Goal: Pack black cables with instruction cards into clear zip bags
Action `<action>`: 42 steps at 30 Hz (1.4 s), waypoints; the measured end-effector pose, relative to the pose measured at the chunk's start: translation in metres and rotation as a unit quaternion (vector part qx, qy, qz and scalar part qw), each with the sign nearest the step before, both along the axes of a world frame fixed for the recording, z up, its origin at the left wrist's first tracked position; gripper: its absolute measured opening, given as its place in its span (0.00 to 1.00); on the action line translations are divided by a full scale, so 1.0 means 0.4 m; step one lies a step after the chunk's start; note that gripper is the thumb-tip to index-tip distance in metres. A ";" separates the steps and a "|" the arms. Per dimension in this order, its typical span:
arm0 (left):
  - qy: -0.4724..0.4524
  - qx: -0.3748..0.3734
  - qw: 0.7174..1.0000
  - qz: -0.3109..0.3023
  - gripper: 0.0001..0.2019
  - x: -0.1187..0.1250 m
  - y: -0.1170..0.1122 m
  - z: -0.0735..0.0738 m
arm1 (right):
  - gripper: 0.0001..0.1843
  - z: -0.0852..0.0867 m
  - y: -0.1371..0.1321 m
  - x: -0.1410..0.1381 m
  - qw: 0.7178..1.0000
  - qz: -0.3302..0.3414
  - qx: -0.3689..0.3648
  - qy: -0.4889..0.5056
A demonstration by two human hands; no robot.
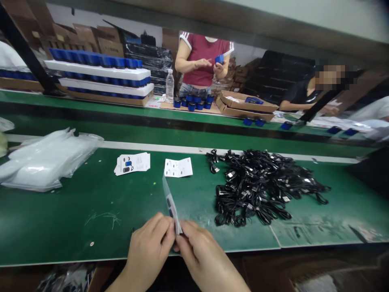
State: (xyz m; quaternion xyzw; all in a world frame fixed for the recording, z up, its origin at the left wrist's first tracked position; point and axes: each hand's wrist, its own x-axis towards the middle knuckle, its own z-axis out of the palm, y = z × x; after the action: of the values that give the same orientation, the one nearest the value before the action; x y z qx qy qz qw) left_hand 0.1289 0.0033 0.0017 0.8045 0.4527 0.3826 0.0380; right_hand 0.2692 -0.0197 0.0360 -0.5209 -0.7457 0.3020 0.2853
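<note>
Near the table's front edge, my left hand point(152, 241) and my right hand point(202, 251) are both closed on the lower end of a printed leaflet point(170, 202). It stands upright, seen nearly edge-on, with dark pictures on its side. I cannot tell whether a clear bag surrounds it. My fingertips meet around its bottom and partly hide it. Beyond it an unfolded leaflet point(179, 167) with small drawings lies on the green table. To the left of that is a stack of leaflets point(132, 163) showing black and blue products.
Black USB cables point(258, 186) form a tangled pile on the right. Clear plastic bags point(51, 158) lie at the left. On the shelf behind are blue round items in white trays point(100, 69), a bottle point(169, 86) and cardboard trays point(249, 103). Two people work beyond it.
</note>
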 end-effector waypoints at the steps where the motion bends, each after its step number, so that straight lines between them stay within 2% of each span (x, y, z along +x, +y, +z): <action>1: 0.002 -0.004 1.000 -0.004 0.13 -0.002 0.000 0.003 | 0.12 0.005 0.000 0.006 1.000 0.000 -0.002 0.009; 4: 0.000 -0.016 1.000 -0.012 0.12 -0.008 -0.004 0.014 | 0.13 0.004 0.004 0.014 0.998 -0.053 0.022 0.016; 8: -0.025 -0.049 0.998 -0.034 0.09 -0.008 -0.019 0.038 | 0.03 -0.015 0.015 0.005 0.980 -0.170 0.050 0.092; 9: -0.030 -0.068 0.996 -0.047 0.09 -0.006 -0.024 0.045 | 0.07 -0.022 0.020 -0.001 0.973 -0.186 0.042 0.128; 11: -0.030 -0.111 0.990 -0.078 0.09 -0.003 -0.035 0.056 | 0.09 -0.039 0.030 -0.015 0.965 -0.171 -0.003 0.200; 13: -0.022 -0.142 0.984 -0.101 0.09 -0.002 -0.043 0.060 | 0.03 -0.057 0.040 -0.026 0.959 -0.132 -0.063 0.244; 16: -0.014 -0.154 0.984 -0.087 0.10 -0.009 -0.041 0.050 | 0.04 -0.066 0.052 -0.017 0.959 -0.093 -0.125 0.238; 18: -0.003 -0.163 0.985 -0.058 0.11 -0.014 -0.027 0.036 | 0.03 -0.044 0.065 0.015 0.969 -0.017 -0.140 0.204; 20: 0.019 -0.185 0.982 -0.041 0.11 -0.014 -0.004 0.024 | 0.06 0.001 0.093 0.064 0.988 0.043 -0.113 0.096; 21: 0.032 -0.201 0.978 -0.039 0.11 -0.012 0.007 0.020 | 0.08 0.026 0.116 0.091 0.997 -0.013 -0.071 -0.009; 22: 0.044 -0.218 0.974 -0.040 0.11 -0.008 0.019 0.017 | 0.09 0.050 0.145 0.118 0.984 -0.104 -0.035 -0.143; 24: 0.066 -0.243 0.967 -0.040 0.12 0.002 0.036 0.014 | 0.19 0.084 0.218 0.167 0.952 -0.204 -0.023 -0.226; 26: 0.082 -0.246 0.965 -0.036 0.12 0.011 0.045 0.014 | 0.23 0.092 0.295 0.203 0.923 -0.266 -0.033 -0.277; 29: 0.086 -0.243 0.965 -0.037 0.12 0.018 0.047 0.013 | 0.18 0.066 0.384 0.229 0.903 -0.281 -0.061 -0.319; 32: 0.069 -0.257 0.963 -0.034 0.11 0.017 0.045 0.014 | 0.16 0.031 0.418 0.233 0.910 -0.248 -0.079 -0.323; 34: 0.060 -0.265 0.962 -0.033 0.12 0.014 0.044 0.017 | 0.15 0.020 0.413 0.230 0.924 -0.220 -0.074 -0.305; 37: 0.050 -0.274 0.960 -0.027 0.12 0.008 0.043 0.022 | 0.13 0.030 0.367 0.223 0.953 -0.164 -0.048 -0.249; 39: 0.039 -0.280 0.959 -0.021 0.11 0.004 0.044 0.022 | 0.09 0.045 0.308 0.209 0.975 -0.105 -0.034 -0.193; 42: 0.021 -0.291 0.956 -0.016 0.11 -0.003 0.046 0.018 | 0.14 0.049 0.190 0.166 0.994 -0.016 -0.037 -0.105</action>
State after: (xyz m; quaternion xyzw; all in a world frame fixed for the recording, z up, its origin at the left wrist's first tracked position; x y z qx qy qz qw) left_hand 0.1279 0.0216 0.0088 0.7738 0.5321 0.2166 0.2668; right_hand 0.3356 0.0561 0.0557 -0.5718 -0.7514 0.2682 0.1913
